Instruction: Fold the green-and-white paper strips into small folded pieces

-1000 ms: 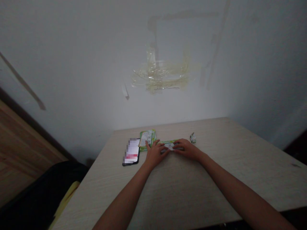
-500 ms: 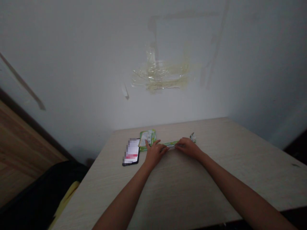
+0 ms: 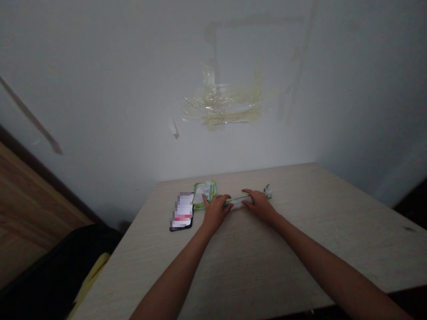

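Note:
On the table lies a long, narrow green-and-white plastic wrapper [image 3: 237, 203], which looks folded or rolled into a strip. My left hand [image 3: 215, 212] grips its left end between thumb and fingers. My right hand [image 3: 262, 206] holds it farther right, thumb on the near side and fingers over the far side. Past my right hand a crumpled, twisted end [image 3: 268, 191] sticks out; whether it belongs to the same wrapper is hidden by the hand. Just behind my left hand a flat green packet [image 3: 207, 190] with printed white panels lies on the table.
A phone [image 3: 183, 211] with a lit, blurred screen lies left of the packet on the pale wooden table [image 3: 253, 262]. Behind the table rises a white wall [image 3: 133, 89] with peeling clear tape [image 3: 230, 106]. Dark and yellow cloth [image 3: 91, 278] sits beyond the left edge.
The strip shows more white and less green between my hands. My right hand's fingers have spread from a pinch to a wider grip, and the left fingers have shifted slightly.

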Motion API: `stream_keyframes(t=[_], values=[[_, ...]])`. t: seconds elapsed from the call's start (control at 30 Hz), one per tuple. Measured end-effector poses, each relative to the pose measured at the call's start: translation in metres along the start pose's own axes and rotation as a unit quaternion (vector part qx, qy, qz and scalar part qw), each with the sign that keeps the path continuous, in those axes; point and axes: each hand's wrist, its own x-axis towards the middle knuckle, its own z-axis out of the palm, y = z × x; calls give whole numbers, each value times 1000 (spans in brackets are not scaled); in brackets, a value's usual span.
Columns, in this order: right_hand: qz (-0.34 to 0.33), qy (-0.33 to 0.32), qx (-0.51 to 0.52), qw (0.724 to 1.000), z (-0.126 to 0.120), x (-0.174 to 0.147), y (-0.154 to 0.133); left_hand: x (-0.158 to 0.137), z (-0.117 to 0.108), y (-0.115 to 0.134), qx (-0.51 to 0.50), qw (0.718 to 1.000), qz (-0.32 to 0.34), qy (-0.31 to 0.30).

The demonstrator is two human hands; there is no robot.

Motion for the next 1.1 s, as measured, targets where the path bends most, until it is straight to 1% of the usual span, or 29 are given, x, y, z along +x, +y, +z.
stream_keyframes(t=[0.07,0.2,0.4,0.6,0.87,1.1], values=[[-10,5,7,1000,1,0,-2,0,1,1,-1,1000,5,-1],[-53,0,27,998,-1,0,-5,1,2,0,19,1000,16,-15],[-90,12,16,996,0,-3,-3,1,3,-4,31,998,30,-38],[-95,1,-3,995,0,-4,0,-2,3,-5,32,998,29,-49],[-101,-14,-13,995,-3,-4,-4,-6,3,-6,52,997,26,-48],[-140,-10,-7,990,-3,-4,-4,-6,2,-5,62,997,34,-40]])
